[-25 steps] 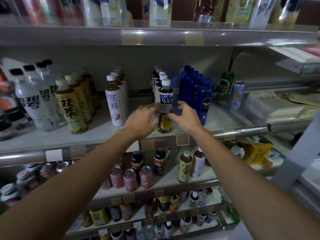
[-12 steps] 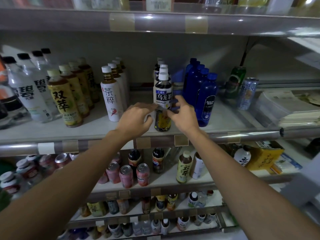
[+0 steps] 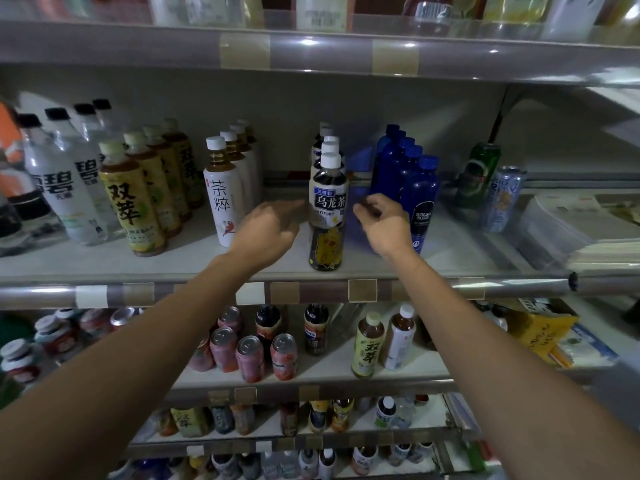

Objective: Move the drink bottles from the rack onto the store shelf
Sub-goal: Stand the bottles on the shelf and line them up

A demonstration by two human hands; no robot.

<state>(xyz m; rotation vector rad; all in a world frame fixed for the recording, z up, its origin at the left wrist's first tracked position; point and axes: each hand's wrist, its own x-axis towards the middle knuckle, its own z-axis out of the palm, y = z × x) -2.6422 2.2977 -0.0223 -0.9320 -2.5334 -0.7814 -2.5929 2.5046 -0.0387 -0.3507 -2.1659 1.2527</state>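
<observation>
One view only: your head camera, wide-angle, faces the store shelf (image 3: 194, 268) head-on, close up, tilted slightly down.

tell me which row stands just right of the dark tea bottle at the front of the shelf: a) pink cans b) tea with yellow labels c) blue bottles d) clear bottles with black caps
C: the blue bottles stand in a row just right of the dark tea bottle, behind the right hand.
</observation>
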